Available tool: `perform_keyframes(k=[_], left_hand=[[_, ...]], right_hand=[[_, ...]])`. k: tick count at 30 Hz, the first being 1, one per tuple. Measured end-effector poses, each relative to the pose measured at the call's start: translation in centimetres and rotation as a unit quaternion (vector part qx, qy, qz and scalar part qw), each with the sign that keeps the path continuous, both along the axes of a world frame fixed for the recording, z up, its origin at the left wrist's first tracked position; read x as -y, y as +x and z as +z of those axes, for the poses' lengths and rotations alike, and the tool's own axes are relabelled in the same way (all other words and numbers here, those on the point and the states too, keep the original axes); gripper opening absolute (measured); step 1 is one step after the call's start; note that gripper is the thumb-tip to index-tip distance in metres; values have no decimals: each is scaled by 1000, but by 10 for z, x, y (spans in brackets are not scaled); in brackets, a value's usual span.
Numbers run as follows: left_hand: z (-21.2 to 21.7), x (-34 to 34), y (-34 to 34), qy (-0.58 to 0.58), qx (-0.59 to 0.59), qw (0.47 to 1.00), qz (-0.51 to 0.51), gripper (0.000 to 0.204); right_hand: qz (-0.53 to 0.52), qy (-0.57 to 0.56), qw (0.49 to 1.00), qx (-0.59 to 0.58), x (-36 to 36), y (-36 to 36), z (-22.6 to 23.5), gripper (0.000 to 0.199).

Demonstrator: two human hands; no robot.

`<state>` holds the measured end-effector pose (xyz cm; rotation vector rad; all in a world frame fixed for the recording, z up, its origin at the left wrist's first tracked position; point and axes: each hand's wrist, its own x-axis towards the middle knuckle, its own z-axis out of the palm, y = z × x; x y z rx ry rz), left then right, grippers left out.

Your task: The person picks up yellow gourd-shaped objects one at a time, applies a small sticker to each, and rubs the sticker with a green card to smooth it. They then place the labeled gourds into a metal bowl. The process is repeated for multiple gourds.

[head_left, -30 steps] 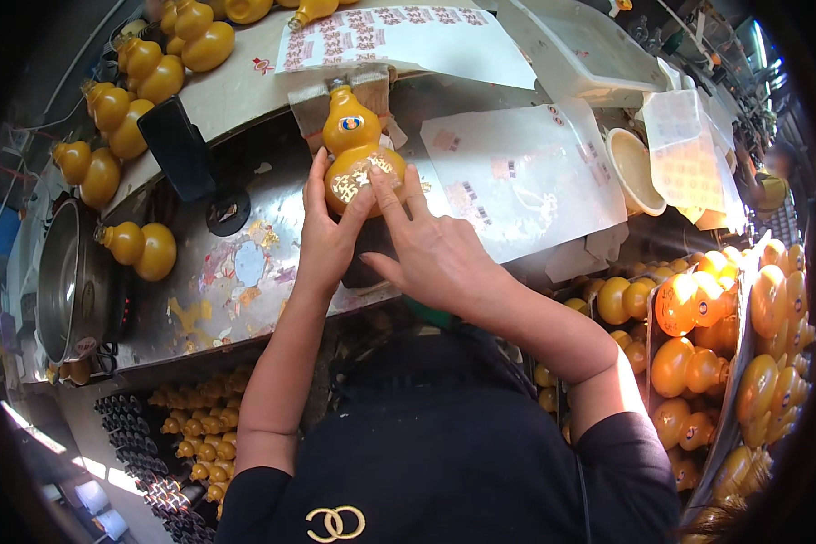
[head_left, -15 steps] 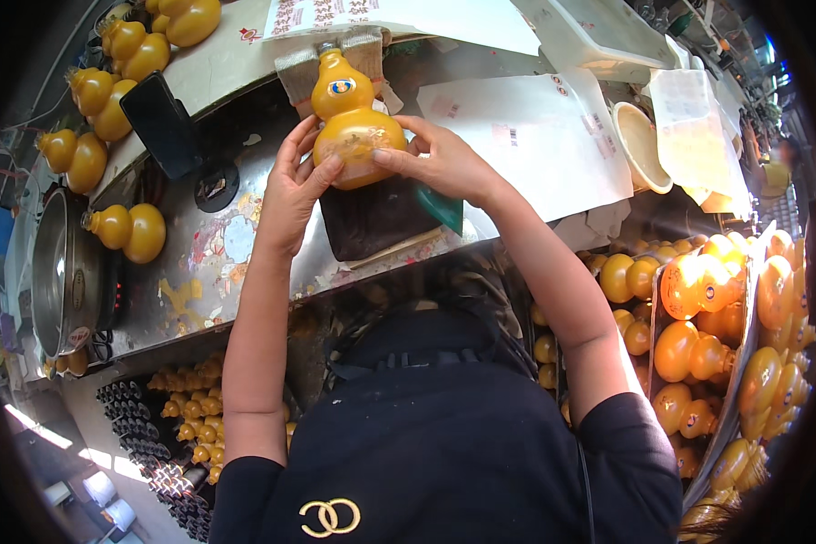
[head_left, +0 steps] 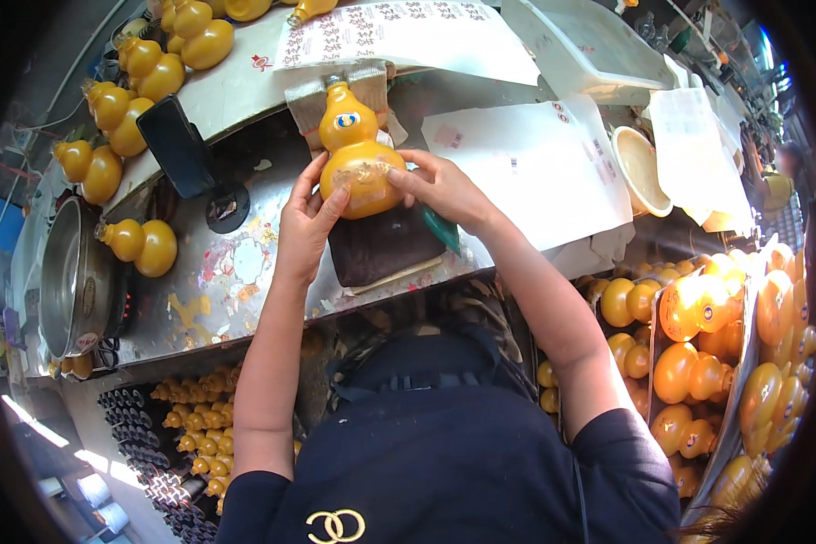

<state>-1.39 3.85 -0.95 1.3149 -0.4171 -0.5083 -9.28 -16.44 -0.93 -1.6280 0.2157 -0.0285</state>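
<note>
A yellow gourd-shaped bottle lies with its capped neck toward the far side, on a folded light cloth. A small blue-and-white label marks its upper bulb. Across its lower bulb sits a clear patch with faint gold marks. My left hand grips the left side of that bulb, thumb on the front. My right hand holds the right side, with its thumb near the patch's edge. Below the bottle is a dark folded pad. A green flat tool lies beside it, under my right wrist.
White printed sheets cover the right of the metal table. A phone on a stand, a round metal pan and several gourd bottles are at left. A plastic bin stands far right; crates of bottles stand below.
The whole view has shifted, so the table and bottle sit slightly lower in the picture. Both hands keep hold of the bottle; my right thumb has slid a little outward on the lower bulb.
</note>
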Motion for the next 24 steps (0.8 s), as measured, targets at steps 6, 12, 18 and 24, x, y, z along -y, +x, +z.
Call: perform_keyframes(k=[6,12,18,24], left_hand=[[-4,-2,1,-7,-1,1000,-5,63],[-6,-1,3,-4,9,1000,-7,63],[-8,-4,7,-4,15,1000,-13,64],[0,-3,2,18,37,999,-21,68]], right_hand=[[-11,-10,1000,-4,-2,-1,0,64],[-17,2,1000,9,-3,0,0,60],[-9,-9,1000,9,-3,-1,2,64],[-20,-25,999,19,-6,-2,-2,67]])
